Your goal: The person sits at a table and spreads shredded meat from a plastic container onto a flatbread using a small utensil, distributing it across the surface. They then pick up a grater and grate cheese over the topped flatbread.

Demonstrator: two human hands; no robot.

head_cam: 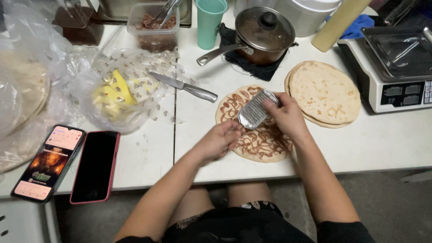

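1. The right hand (287, 118) is gripping a small metal hand grater (255, 109) by its top end, tilting it over the sauced flatbread (265, 146). Holding it slanted right above the bread looks like a way to let whatever comes off drop straight onto the brown swirls.
2. The left hand (220, 139) is sitting at the grater's lower edge with the fingers curled in. It's closed around something small, or just pressing there, but honestly I can't tell what's in it; the fingers are hiding it.
3. The flatbread is lying flat on the white table (387, 144), near the front edge and right in front of the person, so both arms are reaching it easily.
4. A stack of plain flatbreads (325, 92) is waiting just to the right, touching or nearly touching the sauced one, probably so the next one is close by.
5. The block of yellow cheese (112, 92) is sitting in its open patterned plastic wrap, left of the bread, with a steel knife (183, 85) lying between them.
6. A lidded saucepan (263, 33) is parked on a dark cloth behind the bread, I'm guessing to protect the table.
7. Two phones are lying far left, a lit phone (48, 163) and a dark phone in a red case (95, 166), well away from the food.
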